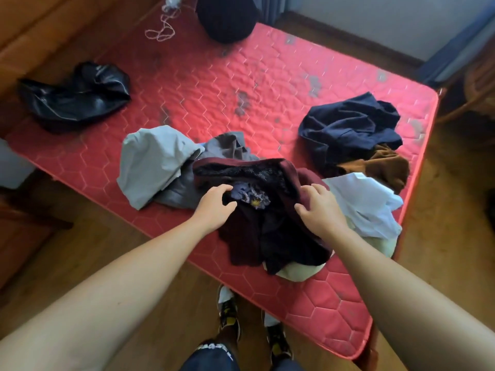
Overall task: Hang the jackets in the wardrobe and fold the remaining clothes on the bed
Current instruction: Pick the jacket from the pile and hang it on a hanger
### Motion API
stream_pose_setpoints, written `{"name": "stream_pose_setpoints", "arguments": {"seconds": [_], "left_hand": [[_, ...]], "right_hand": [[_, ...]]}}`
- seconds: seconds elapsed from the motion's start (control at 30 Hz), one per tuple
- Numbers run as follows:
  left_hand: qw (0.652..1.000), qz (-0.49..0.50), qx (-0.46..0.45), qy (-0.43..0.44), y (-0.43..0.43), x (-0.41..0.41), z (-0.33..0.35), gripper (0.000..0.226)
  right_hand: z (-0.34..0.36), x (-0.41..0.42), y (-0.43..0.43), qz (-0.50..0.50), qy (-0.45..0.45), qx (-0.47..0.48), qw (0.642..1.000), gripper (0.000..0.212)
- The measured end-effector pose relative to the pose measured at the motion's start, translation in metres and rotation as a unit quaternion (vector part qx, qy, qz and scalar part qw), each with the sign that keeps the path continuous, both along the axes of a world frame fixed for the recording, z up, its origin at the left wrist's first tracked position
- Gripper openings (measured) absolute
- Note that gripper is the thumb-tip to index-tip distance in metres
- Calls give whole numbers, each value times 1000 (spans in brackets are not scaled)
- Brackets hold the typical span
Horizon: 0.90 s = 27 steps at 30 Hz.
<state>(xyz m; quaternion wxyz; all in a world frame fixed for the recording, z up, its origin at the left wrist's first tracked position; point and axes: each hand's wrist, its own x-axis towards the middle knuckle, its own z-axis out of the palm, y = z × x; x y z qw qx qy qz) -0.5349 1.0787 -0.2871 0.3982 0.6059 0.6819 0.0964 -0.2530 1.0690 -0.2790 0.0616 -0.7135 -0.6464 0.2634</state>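
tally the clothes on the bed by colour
black: 2, shiny black leather jacket, dark bundle
grey: 2, light grey garment, dark grey garment
maroon jacket: 1
navy garment: 1
brown garment: 1
white shirt: 1
pale yellow cloth: 1
total: 9

We've got a red quilted mattress (214, 84), stained, with the maroon jacket (267, 223) heaped at its near edge. Just left of the jacket: a light grey garment (152, 159) and a dark grey one (227, 145); just right: a white shirt (367, 204); under it, a pale yellowish piece (300, 273). Beyond-right of the jacket we see a navy garment (348, 127) over a brown one (385, 167); far beyond-left a black leather jacket (77, 95), a white cord (160, 30) and a dark bundle (227, 17).
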Motion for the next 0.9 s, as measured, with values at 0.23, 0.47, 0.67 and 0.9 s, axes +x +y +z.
{"name": "stream_pose_setpoints", "arguments": {"seconds": [0.23,0.47,0.67,0.9], "left_hand": [[995,60,78,35,-54,-31,90,53],[963,204,80,156,-190,-109,156,66],[902,369,28,222,-353,-171,205,75],[812,529,-13,247,-533,-201,244,65]], "right_hand": [[106,-43,-2,197,-5,61,979,59],[172,-162,-32,408,14,100,907,55],[212,-301,-110,580,41,97,808,54],[256,-453,-255,758,49,105,641,51]]}}
